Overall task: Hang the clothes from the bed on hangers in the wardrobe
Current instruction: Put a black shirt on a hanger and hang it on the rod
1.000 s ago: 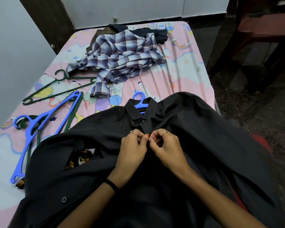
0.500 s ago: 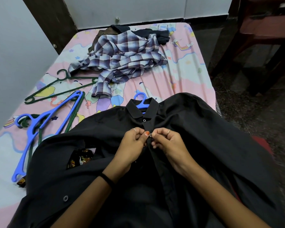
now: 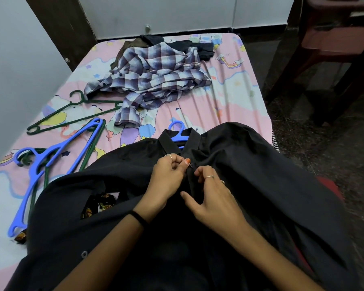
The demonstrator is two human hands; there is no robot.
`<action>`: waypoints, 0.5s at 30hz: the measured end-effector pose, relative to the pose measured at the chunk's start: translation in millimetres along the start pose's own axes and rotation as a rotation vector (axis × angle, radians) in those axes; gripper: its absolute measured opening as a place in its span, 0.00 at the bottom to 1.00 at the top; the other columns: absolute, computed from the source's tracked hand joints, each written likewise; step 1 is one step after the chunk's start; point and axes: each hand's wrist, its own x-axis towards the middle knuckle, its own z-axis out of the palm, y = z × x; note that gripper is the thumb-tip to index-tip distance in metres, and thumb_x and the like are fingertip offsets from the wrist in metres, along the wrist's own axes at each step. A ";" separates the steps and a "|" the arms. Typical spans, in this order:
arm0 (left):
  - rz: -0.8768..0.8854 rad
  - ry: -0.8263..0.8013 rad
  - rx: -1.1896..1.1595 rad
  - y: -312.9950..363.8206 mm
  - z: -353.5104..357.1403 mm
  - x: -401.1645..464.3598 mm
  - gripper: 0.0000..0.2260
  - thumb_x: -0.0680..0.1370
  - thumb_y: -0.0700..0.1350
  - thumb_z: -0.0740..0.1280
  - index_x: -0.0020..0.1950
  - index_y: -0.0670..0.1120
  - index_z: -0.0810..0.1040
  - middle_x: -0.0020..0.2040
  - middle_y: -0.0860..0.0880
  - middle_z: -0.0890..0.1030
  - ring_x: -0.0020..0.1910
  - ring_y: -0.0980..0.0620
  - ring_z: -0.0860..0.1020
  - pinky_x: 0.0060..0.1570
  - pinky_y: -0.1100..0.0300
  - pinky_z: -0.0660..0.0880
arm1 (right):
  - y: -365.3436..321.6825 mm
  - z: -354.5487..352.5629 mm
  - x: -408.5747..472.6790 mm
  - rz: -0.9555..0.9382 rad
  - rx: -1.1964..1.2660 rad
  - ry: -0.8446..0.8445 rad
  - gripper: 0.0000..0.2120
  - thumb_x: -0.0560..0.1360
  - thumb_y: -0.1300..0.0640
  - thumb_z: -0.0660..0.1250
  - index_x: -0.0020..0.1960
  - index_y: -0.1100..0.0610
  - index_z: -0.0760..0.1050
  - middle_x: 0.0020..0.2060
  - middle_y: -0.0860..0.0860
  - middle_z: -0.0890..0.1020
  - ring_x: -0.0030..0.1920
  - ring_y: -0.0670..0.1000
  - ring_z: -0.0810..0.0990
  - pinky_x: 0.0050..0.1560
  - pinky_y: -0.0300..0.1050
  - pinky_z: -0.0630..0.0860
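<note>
A black shirt point(image 3: 250, 169) lies spread over the near end of the bed, with a blue hanger point(image 3: 178, 133) inside it, hook poking out of the collar. My left hand point(image 3: 168, 177) pinches the shirt's front placket just below the collar, by a small button. My right hand point(image 3: 210, 198) holds the placket a little lower, thumb out to the left. A crumpled plaid shirt point(image 3: 151, 80) lies further up the bed, with dark clothes point(image 3: 189, 46) behind it. A patterned garment point(image 3: 97, 204) peeks out under the black shirt.
The bed point(image 3: 235, 91) has a pink cartoon sheet. On its left side lie a green hanger point(image 3: 72, 114) and a blue hanger point(image 3: 51, 164) over more green ones. A grey wall runs along the left. A dark wooden chair point(image 3: 332, 49) stands on the floor at right.
My right hand has slid down the placket, away from the left hand. The left hand stays at the button below the collar. The view has shifted slightly.
</note>
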 end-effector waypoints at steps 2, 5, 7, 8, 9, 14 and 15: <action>0.032 0.006 0.038 7.7 0.8 8.6 0.07 0.77 0.47 0.68 0.44 0.44 0.80 0.40 0.45 0.84 0.37 0.52 0.78 0.45 0.54 0.76 | -1.2 -4.0 -2.9 -0.023 -0.118 -0.011 0.22 0.74 0.42 0.65 0.61 0.48 0.60 0.57 0.42 0.67 0.55 0.48 0.72 0.47 0.44 0.71; 0.077 -0.012 0.114 19.2 3.8 20.4 0.07 0.77 0.47 0.68 0.44 0.44 0.80 0.40 0.46 0.83 0.37 0.54 0.77 0.42 0.60 0.73 | 0.8 -4.2 -0.4 -0.054 -0.154 0.025 0.16 0.75 0.46 0.64 0.57 0.49 0.62 0.54 0.43 0.69 0.54 0.47 0.72 0.43 0.42 0.66; 0.070 -0.058 0.140 22.5 3.5 29.1 0.07 0.77 0.47 0.68 0.43 0.45 0.80 0.38 0.47 0.82 0.36 0.54 0.77 0.42 0.60 0.73 | 5.7 -3.9 6.9 -0.042 -0.026 0.082 0.09 0.74 0.51 0.65 0.51 0.50 0.66 0.46 0.43 0.74 0.47 0.47 0.74 0.43 0.44 0.70; 0.063 -0.086 0.156 23.4 1.8 33.2 0.07 0.77 0.47 0.68 0.42 0.46 0.79 0.37 0.47 0.81 0.35 0.54 0.75 0.42 0.59 0.72 | 11.4 -3.3 13.0 -0.014 0.069 0.104 0.06 0.74 0.54 0.66 0.48 0.50 0.69 0.42 0.44 0.75 0.43 0.45 0.76 0.43 0.43 0.72; 0.059 -0.116 0.185 23.2 -0.8 37.5 0.07 0.77 0.47 0.68 0.42 0.45 0.79 0.36 0.46 0.81 0.34 0.54 0.75 0.42 0.58 0.72 | 17.1 -3.0 19.2 0.027 0.164 0.104 0.04 0.74 0.57 0.67 0.45 0.51 0.71 0.37 0.44 0.76 0.39 0.43 0.76 0.42 0.39 0.73; 0.088 -0.223 0.347 18.7 -12.4 47.3 0.08 0.78 0.47 0.67 0.45 0.43 0.80 0.36 0.46 0.81 0.30 0.60 0.74 0.41 0.62 0.72 | 39.5 -4.7 34.9 0.325 0.808 -0.121 0.01 0.75 0.63 0.69 0.45 0.61 0.79 0.39 0.57 0.81 0.41 0.51 0.78 0.44 0.41 0.74; 0.095 -0.230 0.359 17.6 -13.5 47.0 0.08 0.78 0.47 0.67 0.45 0.42 0.80 0.34 0.47 0.80 0.29 0.61 0.74 0.41 0.63 0.71 | 41.5 -4.9 35.3 0.371 0.898 -0.145 0.02 0.74 0.64 0.70 0.45 0.62 0.80 0.40 0.59 0.81 0.42 0.54 0.78 0.44 0.42 0.74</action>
